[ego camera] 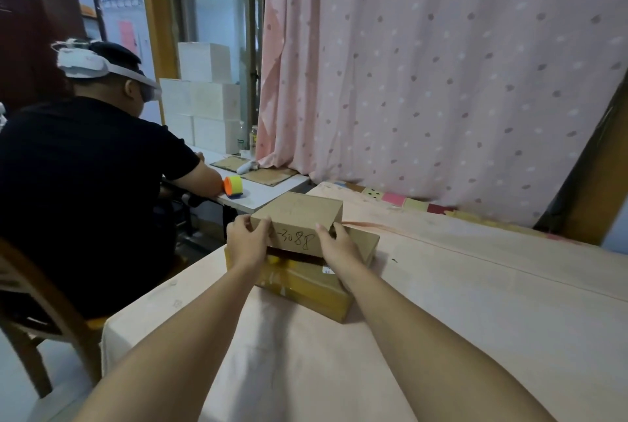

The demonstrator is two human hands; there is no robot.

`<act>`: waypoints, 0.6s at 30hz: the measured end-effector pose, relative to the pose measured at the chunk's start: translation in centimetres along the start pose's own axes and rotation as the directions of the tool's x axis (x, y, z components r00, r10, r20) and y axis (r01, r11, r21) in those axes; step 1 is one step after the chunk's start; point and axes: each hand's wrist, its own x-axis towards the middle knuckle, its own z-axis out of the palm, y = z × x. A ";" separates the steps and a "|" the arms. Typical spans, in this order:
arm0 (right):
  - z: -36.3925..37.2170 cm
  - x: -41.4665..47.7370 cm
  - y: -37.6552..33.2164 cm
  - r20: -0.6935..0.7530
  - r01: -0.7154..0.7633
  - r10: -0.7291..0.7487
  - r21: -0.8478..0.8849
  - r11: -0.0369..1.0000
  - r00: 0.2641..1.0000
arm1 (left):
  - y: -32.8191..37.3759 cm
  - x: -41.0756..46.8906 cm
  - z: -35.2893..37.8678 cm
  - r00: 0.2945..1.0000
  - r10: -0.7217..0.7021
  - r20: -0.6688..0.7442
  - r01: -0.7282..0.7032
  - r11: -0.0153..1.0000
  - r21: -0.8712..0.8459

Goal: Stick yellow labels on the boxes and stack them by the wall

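1. Evidently both hands were grasping the same thing: the left hand point(246, 245) had its fingers curled round the left end of the upper cardboard box point(299, 214), thumb on the near face.
2. The right hand point(339, 246) gripped the right end of that box, thumb upright against the near face and fingers wrapped round the side.
3. The upper cardboard box was plain brown, closed, and sat slightly tilted above the lower box point(306, 289), near the table's left edge. A dark gap showed beneath its near edge, so whether it rested fully on the stack could not be told.
4. The lower box was flatter and lay on the table point(441, 302), with yellowish tape along its top and yellow patches point(273, 260) just under the held box. Another brown box point(365, 243) showed behind the right hand.
5. Handwritten dark figures on the near face read "-3088". A small white label point(328, 270) on the lower box was too small to read.
6. A pink dotted curtain point(441, 81) hung behind the table, and a seated person in black point(85, 166) faced stacked white boxes point(207, 98) to the left.
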 end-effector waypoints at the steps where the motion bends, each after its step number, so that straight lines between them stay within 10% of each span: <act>1: -0.3 -0.1 -0.1 -0.011 -0.004 0.005 0.062 0.998 1.000 | 0.4 -0.4 0.2 1.000 -0.009 -0.012 0.008 0.999 -0.054; 11: -5.9 -3.9 -0.2 -0.316 0.103 0.036 0.412 0.905 0.948 | 5.7 -6.1 2.0 0.991 0.006 0.130 0.013 0.989 -0.148; 18: -13.4 -10.1 -0.5 -0.540 0.246 -0.190 0.033 0.969 0.820 | 10.9 -12.7 5.5 0.970 0.040 0.239 0.013 0.977 -0.215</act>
